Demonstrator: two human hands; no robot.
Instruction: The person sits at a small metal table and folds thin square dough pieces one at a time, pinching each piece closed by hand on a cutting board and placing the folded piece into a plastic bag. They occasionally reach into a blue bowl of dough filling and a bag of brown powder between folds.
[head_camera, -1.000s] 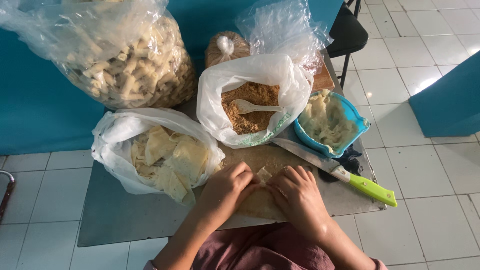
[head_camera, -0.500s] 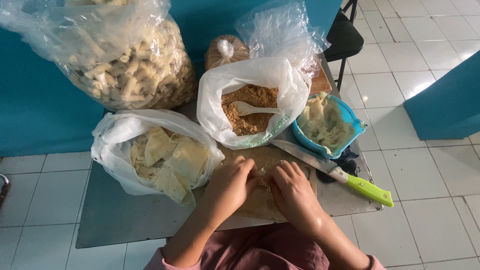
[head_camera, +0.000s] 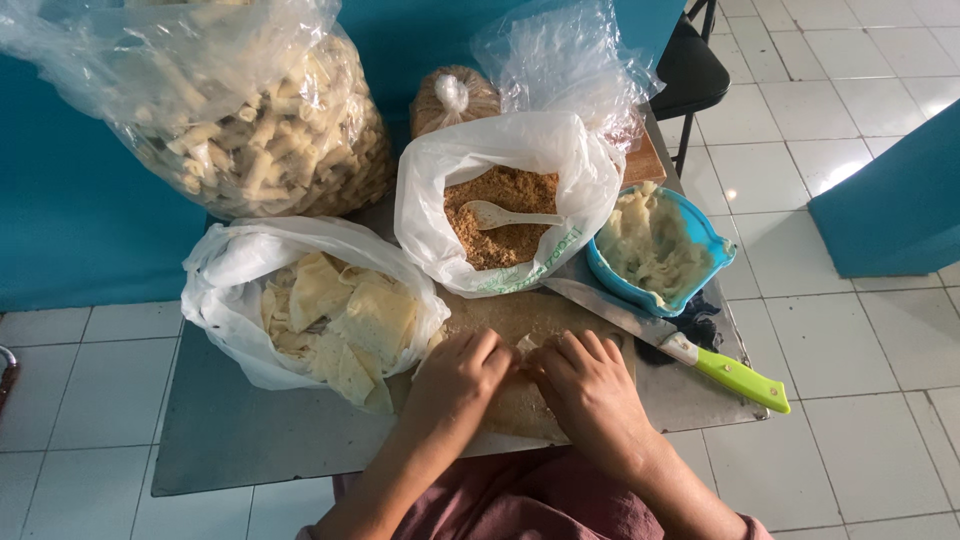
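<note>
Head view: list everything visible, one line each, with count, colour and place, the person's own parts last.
Bag of rolled snacks: one, clear with pale tan contents, back left.
Bag of flat wrappers: one, white with cream sheets, left of the hands.
Bag of crumbs: one, white with brown contents, centre.
Spoon: one, white, lying in the crumbs.
Tied bag: one, clear with brown contents, at the back.
Bowl: one, blue with pale mash, right.
Knife: one, green handle, right of the board.
Cutting board: one, wooden, under the hands.
Table: one, grey.
Chair: one, black, top right.
Left hand: on a small pale piece on the board.
Right hand: beside it, on the same piece.
</note>
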